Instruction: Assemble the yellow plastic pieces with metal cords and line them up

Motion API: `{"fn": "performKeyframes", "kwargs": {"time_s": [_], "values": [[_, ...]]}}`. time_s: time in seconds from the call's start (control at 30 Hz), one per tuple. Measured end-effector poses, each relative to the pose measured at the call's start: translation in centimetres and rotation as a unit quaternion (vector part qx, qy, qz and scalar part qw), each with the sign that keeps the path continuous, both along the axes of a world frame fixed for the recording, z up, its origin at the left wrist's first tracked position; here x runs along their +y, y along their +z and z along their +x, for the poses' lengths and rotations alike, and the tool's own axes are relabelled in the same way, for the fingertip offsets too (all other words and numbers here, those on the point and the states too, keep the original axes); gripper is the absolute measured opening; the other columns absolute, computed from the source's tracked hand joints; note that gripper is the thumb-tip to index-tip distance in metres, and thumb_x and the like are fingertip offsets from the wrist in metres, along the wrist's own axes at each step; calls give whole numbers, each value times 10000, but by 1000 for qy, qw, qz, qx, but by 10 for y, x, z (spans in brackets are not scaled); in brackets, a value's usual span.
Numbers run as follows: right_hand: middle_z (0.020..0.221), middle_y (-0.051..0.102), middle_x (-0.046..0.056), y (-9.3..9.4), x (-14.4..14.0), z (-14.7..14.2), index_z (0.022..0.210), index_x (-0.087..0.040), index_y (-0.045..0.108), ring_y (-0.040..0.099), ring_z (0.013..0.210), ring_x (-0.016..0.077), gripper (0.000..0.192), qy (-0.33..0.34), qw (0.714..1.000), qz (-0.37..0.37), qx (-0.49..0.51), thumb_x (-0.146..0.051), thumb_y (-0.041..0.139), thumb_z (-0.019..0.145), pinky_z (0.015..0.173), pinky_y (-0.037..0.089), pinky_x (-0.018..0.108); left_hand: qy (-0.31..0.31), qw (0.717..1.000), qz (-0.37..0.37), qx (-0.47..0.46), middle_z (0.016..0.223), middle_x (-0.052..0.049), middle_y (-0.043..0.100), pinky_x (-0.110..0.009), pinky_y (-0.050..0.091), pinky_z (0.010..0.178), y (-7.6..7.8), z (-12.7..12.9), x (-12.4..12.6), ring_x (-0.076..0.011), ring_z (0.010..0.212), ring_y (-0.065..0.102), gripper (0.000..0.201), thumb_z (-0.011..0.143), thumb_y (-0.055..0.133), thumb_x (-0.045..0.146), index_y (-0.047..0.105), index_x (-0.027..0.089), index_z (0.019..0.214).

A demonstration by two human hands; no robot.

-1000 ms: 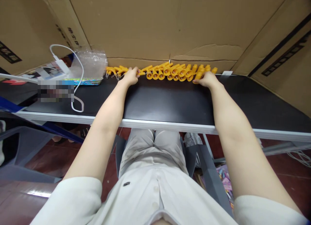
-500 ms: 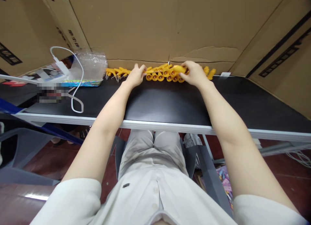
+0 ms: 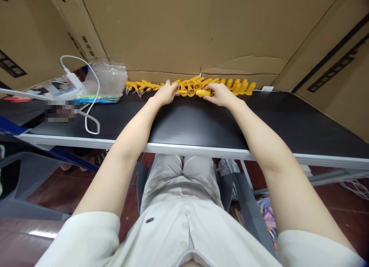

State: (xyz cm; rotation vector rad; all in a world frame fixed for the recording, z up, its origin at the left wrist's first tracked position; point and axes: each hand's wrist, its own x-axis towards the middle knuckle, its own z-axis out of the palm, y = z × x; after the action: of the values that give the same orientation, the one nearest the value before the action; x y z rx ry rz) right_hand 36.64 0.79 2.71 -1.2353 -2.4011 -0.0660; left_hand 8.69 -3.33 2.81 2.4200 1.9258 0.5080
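My left hand [image 3: 167,94] pinches a corkscrew [image 3: 187,92], whose metal spiral points right. Its handle is mostly hidden by my fingers. Facing it, my right hand [image 3: 219,94] grips a yellow plastic sleeve [image 3: 203,93] lying sideways, its left end close to the spiral. Whether the two touch I cannot tell. Left of my hands, several yellow-handled corkscrews [image 3: 141,85] lie in a row, spirals hanging toward me. Behind the hands are more yellow pieces [image 3: 193,80], partly covered. On the right stand several yellow sleeves [image 3: 238,87].
Cardboard [image 3: 173,32] walls in the back of the black tabletop [image 3: 198,124]. To the left lie a clear plastic bag [image 3: 108,76], a colourful packet [image 3: 100,99] and a white cable [image 3: 98,82]. A small white piece [image 3: 267,89] is at the back right.
My right hand has moved left and slightly nearer to me with the yellow sleeve, toward the corkscrew. My left hand has shifted slightly right. The standing sleeves on the right are now more visible.
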Motion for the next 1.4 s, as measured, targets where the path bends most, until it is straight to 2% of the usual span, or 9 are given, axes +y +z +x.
{"fn": "performKeyframes", "kwargs": {"time_s": [0.17, 0.37, 0.67, 0.93, 1.03, 1.13, 1.27, 1.33, 1.4], "values": [[1193, 820, 133, -2, -2, -4, 1265, -192, 813, 743, 1071, 359, 420, 10, 1000, 3, 11, -376, 718, 899, 1018, 575, 499, -17, 999, 8, -29, 1494, -218, 574, -479, 521, 1188, -4, 2, 5, -347, 1279, 725, 409, 1046, 569, 218, 606, 184, 1452], [1197, 806, 137, 2, -5, -3, 1260, -197, 802, 730, 1077, 359, 437, -8, 999, 3, 36, -489, 708, 949, 1017, 551, 494, -16, 996, 13, -88, 1484, -185, 594, -455, 489, 1233, -10, 6, 12, -302, 1342, 683, 519, 949, 568, 40, 603, 194, 1443], [1179, 813, 141, 0, -5, -4, 1258, -188, 809, 736, 1066, 359, 461, 3, 999, -3, 47, -511, 737, 938, 999, 560, 490, 2, 997, 60, -42, 1528, -185, 574, -464, 515, 1181, -2, 10, -2, -383, 1390, 646, 512, 922, 736, 226, 614, 218, 1419], [1246, 812, 172, -6, 3, -5, 1251, -154, 826, 741, 1132, 367, 432, 58, 995, 32, 68, -432, 762, 927, 1048, 564, 515, -11, 993, 115, -15, 1519, -173, 637, -467, 562, 1070, 4, 25, -13, -372, 1282, 721, 540, 972, 526, 196, 631, 261, 1498], [1235, 814, 169, -7, 5, -4, 1217, -161, 836, 740, 1145, 373, 409, 62, 995, 23, 78, -425, 790, 909, 1068, 563, 533, -25, 995, 101, -7, 1409, -141, 732, -473, 551, 1098, 4, 26, -12, -364, 1306, 712, 568, 966, 513, 193, 625, 267, 1518], [1275, 802, 167, -8, 6, -3, 1231, -164, 825, 734, 1180, 374, 421, 60, 993, -7, 98, -384, 829, 871, 1099, 565, 546, -18, 997, 80, -1, 1239, -133, 796, -468, 551, 1091, 2, 25, -9, -375, 1263, 726, 516, 944, 579, 225, 664, 237, 1453], [1439, 724, 171, -7, 7, -2, 1354, -169, 735, 770, 1082, 299, 584, 50, 976, -112, 180, -237, 884, 794, 1044, 630, 497, 2, 997, 69, -23, 1167, -143, 800, -476, 561, 1038, -1, 18, -2, -387, 1178, 748, 457, 930, 614, 233, 685, 223, 1382], [1426, 716, 141, -5, 5, -1, 1291, -191, 721, 783, 1007, 248, 576, 51, 955, -166, 241, -178, 921, 750, 1003, 661, 458, -5, 997, 66, -44, 1140, -133, 794, -474, 560, 1020, -4, 12, 4, -377, 1146, 754, 430, 923, 615, 224, 690, 223, 1347], [1283, 751, 101, -1, 0, -1, 1162, -190, 720, 789, 946, 216, 501, 57, 930, -210, 296, -147, 960, 724, 986, 674, 428, -19, 996, 67, -62, 1086, -109, 784, -462, 556, 1013, -7, 6, 10, -356, 1111, 757, 398, 913, 621, 217, 692, 228, 1304]]}}
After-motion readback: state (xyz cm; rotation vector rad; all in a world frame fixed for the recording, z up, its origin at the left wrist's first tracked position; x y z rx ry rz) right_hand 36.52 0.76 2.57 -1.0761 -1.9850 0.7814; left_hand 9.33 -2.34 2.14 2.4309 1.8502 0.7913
